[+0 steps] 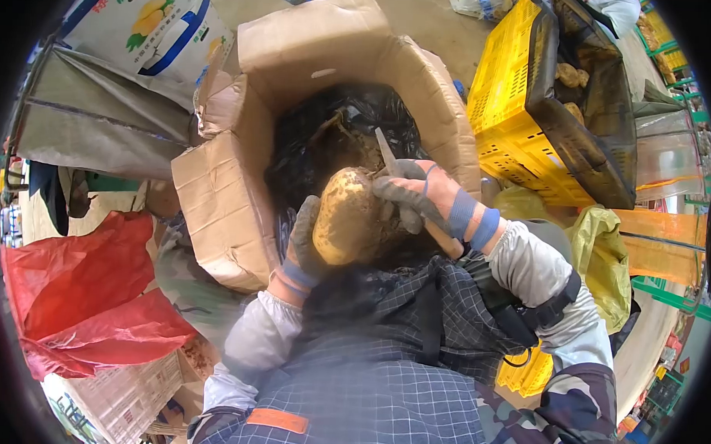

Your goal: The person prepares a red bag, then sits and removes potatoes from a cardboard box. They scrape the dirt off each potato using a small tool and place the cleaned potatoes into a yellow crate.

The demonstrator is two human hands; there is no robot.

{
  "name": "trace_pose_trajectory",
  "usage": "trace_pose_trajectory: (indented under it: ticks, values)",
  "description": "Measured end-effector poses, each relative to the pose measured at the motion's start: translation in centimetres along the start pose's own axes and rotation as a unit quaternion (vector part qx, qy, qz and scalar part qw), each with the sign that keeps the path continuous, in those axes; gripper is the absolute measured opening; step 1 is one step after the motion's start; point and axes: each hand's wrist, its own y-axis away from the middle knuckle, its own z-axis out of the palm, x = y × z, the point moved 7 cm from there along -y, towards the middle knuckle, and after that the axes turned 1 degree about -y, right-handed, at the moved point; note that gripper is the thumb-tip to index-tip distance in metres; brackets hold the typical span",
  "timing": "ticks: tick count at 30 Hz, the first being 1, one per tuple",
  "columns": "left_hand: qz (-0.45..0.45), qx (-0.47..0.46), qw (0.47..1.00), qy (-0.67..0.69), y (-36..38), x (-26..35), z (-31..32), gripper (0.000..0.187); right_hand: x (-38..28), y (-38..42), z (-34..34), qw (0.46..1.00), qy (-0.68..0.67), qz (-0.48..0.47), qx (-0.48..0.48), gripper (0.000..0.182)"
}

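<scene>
A big yellow-brown tuber (343, 214), potato-like and partly coated in dark soil, is held over a cardboard box (223, 198). My left hand (302, 240), in a grey-coated glove, is closed against the tuber's left side. My gloved right hand (411, 194) grips a knife (386, 151); its narrow blade points up and away, and the wooden handle comes out below my palm. The right fingertips touch the tuber's upper right side. A black plastic liner (296, 138) lies inside the box, with loose dark soil and root bits in it.
To the right stands a yellow crate (497, 98) with a black liner and several tubers (570, 75). White printed cartons (147, 31) are at upper left. Red sheeting (87, 271) lies at left, a yellow-green bag (601, 258) at right.
</scene>
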Motion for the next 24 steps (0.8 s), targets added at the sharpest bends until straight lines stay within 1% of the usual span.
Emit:
trace_pose_trajectory:
  ticks: [1,2,3,4,7,8,9,11,14,15,17,19,20,22,23,24]
  values:
    - [0.003,0.015,0.999,0.032,0.0,0.2,0.6,0.071,-1.1,-0.1,-1.0,0.983,0.132,-0.107,0.069,0.046]
    - [0.003,0.026,0.999,0.041,0.0,0.2,0.5,0.071,-1.6,0.2,-1.4,0.933,0.258,-0.207,0.138,0.050]
    - [0.002,0.038,0.998,0.050,-0.1,0.2,0.3,0.071,-2.3,1.0,-1.3,0.853,0.376,-0.299,0.203,0.053]
    - [0.001,0.049,0.997,0.061,-0.3,0.2,0.1,0.070,-3.6,1.4,-0.7,0.886,0.401,-0.192,0.134,0.057]
    - [-0.002,0.037,0.999,0.040,-0.6,-0.1,-0.4,0.072,-3.4,1.1,0.4,0.852,0.498,-0.125,0.098,0.052]
    - [-0.005,0.026,0.999,0.037,-0.8,-0.3,-0.9,0.073,-3.1,1.0,0.9,0.836,0.528,-0.118,0.090,0.050]
    - [-0.008,0.015,0.999,0.033,-0.9,-0.5,-1.2,0.073,-2.8,0.9,0.8,0.838,0.524,-0.119,0.095,0.049]
    - [-0.007,0.023,0.999,0.031,-1.0,-0.7,-1.9,0.074,-2.0,0.5,0.7,0.841,0.517,-0.121,0.103,0.049]
    - [0.014,0.053,0.999,0.003,-0.7,-0.4,-1.7,0.072,-1.9,0.3,-0.4,0.840,0.502,-0.126,0.163,0.048]
    - [0.023,0.046,0.998,-0.027,-0.6,-0.3,-2.1,0.071,-1.9,0.1,0.0,0.836,0.520,-0.110,0.136,0.049]
    - [0.049,0.060,0.993,-0.087,-0.7,-0.2,-2.9,0.069,-2.0,-0.1,0.7,0.824,0.555,-0.077,0.083,0.049]
    - [0.085,0.102,0.980,-0.146,-0.9,0.2,-2.9,0.065,-0.4,-0.4,1.6,0.789,0.596,-0.130,0.073,0.048]
    - [0.086,0.097,0.982,-0.135,-0.9,0.1,-3.0,0.062,0.2,-0.5,2.1,0.769,0.615,-0.157,0.067,0.047]
    - [0.088,0.086,0.986,-0.116,-0.8,0.1,-3.3,0.055,-0.5,-0.5,2.3,0.766,0.627,-0.136,0.044,0.046]
    - [0.125,0.072,0.968,-0.205,-0.6,0.7,-2.9,0.052,-0.8,-0.6,2.3,0.764,0.632,-0.125,0.032,0.045]
    - [0.161,0.056,0.941,-0.291,-0.4,1.2,-2.2,0.049,-0.8,-0.9,1.8,0.776,0.617,-0.122,0.046,0.045]
